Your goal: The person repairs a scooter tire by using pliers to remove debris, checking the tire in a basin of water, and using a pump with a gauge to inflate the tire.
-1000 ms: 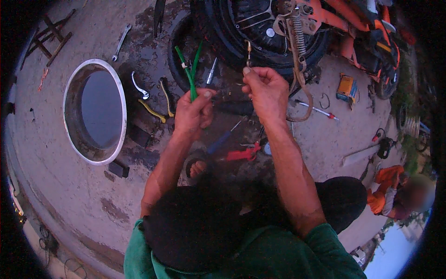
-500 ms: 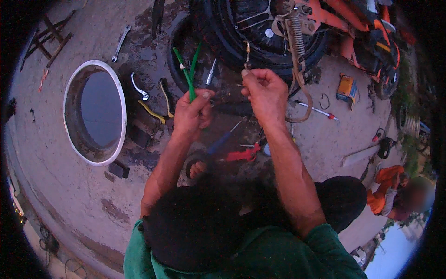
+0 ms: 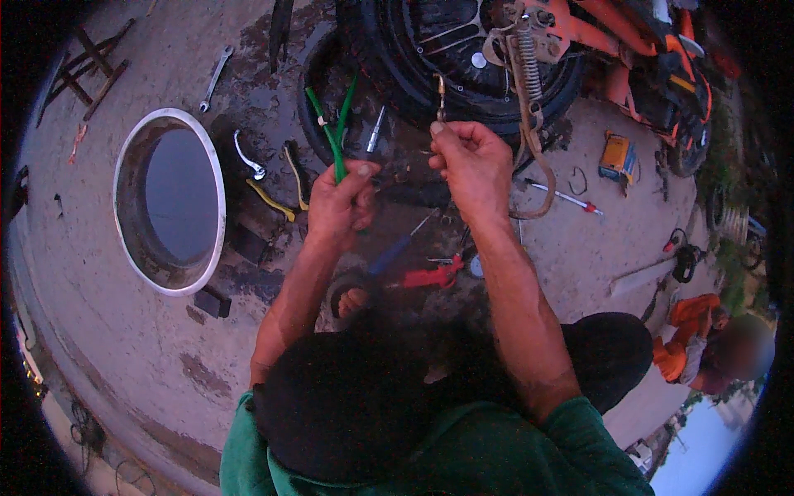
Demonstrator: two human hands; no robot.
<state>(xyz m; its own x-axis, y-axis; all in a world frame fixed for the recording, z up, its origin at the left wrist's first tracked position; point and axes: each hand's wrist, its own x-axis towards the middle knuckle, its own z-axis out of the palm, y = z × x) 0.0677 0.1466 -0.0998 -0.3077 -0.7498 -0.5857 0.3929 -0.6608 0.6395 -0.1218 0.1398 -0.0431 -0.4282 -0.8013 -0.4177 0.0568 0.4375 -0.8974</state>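
A thin green Y-shaped thing (image 3: 338,142) stands up out of my left hand (image 3: 341,198), its two arms spread away from me. A small pale piece shows on one arm; its lower end is hidden in my closed fingers. My right hand (image 3: 475,161) pinches a small brass-coloured metal piece with a bent tip (image 3: 441,93), held upright in front of the wheel. Beyond both hands lies the black motorcycle wheel with its tyre (image 3: 397,78). A silver, pen-like tool (image 3: 375,130) lies on the ground between my hands and the wheel.
The orange motorcycle (image 3: 612,50) lies at the far right. At left stands a metal basin of dark water (image 3: 222,194). Around me lie a wrench (image 3: 217,78), yellow-handled pliers (image 3: 271,201), a blue-handled screwdriver (image 3: 390,256) and a red tool (image 3: 434,274). A person (image 3: 695,339) is at right.
The green thing has tilted slightly to the left in my left hand. My right hand and the brass-coloured piece have barely moved.
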